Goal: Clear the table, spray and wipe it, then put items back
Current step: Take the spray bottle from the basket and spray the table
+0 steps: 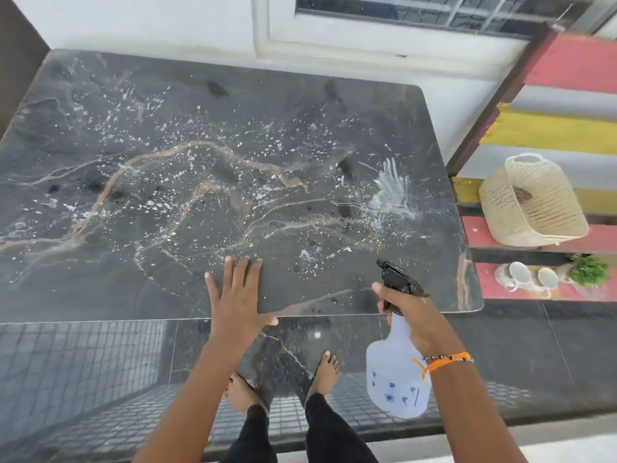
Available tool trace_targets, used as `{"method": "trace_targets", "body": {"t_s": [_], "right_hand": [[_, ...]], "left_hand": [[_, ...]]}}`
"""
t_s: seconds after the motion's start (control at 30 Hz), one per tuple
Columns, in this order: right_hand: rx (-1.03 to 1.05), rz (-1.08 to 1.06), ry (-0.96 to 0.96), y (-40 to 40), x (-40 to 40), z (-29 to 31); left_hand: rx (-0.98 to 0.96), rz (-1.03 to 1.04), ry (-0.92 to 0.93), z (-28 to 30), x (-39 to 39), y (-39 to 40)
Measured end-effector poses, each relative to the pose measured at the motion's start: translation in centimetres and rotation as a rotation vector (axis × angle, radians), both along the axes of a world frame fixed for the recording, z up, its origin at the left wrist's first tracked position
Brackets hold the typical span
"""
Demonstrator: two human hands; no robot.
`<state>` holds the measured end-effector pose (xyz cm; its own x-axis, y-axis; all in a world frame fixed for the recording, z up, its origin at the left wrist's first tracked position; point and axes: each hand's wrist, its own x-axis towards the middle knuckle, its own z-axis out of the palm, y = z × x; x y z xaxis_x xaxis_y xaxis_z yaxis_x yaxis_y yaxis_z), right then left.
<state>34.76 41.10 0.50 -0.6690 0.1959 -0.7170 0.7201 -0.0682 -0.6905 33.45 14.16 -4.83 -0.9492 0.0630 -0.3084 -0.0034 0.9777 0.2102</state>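
Note:
The dark marble table [167,279] fills the view, its top dotted with white spray drops and a fresh splash [392,192] near its right side. My right hand [412,315] grips the neck of a white spray bottle [395,379] with a black trigger head [399,277], its nozzle pointing over the table's near right corner. My left hand [238,295] lies flat with fingers spread on the table's near edge. No cloth is in view.
To the right, painted steps hold a cream woven basket [531,202], two white cups [531,277] and a small green plant [589,270]. A white wall with a window runs behind the table. My bare feet stand on dark floor tiles below the near edge.

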Motion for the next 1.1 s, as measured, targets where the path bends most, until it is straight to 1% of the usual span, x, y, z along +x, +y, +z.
{"method": "trace_targets", "body": {"t_s": [0.13,0.23,0.3,0.43,0.5,0.6,0.83,0.9,1.0,1.1], "right_hand": [[0.049,0.238,0.124,-3.5,0.3,0.6],[0.043,0.448,0.140,-8.2,-0.1,0.7],[0.017,0.532,0.149,-12.5,-0.5,0.6],[0.039,0.547,0.110,-19.9,-1.6,-0.1],[0.009,0.551,0.075,-23.3,-1.9,-0.5],[0.004,0.620,0.081,-26.0,-2.1,-0.8],[0.002,0.777,0.151,-33.0,-2.8,0.3],[0.019,0.769,0.161,-34.5,-3.1,0.5],[-0.004,0.751,0.116,-35.3,-3.4,0.9],[-0.083,0.728,0.114,-33.4,-3.3,1.6]], "left_hand": [[0.066,0.121,0.036,-0.1,1.4,-2.2],[0.075,0.239,0.030,0.1,2.4,-5.2],[0.065,0.338,0.038,0.3,3.1,-8.2],[0.051,0.516,0.059,0.3,4.0,-13.1],[0.049,0.594,0.082,0.2,4.6,-15.6],[0.055,0.646,0.105,-0.4,5.4,-17.3],[0.028,0.656,0.061,-1.1,7.1,-19.1],[0.037,0.642,0.047,-1.0,7.2,-19.3],[0.110,0.663,0.085,-0.5,7.4,-19.1],[0.213,0.674,0.180,0.5,7.4,-18.1]]}}
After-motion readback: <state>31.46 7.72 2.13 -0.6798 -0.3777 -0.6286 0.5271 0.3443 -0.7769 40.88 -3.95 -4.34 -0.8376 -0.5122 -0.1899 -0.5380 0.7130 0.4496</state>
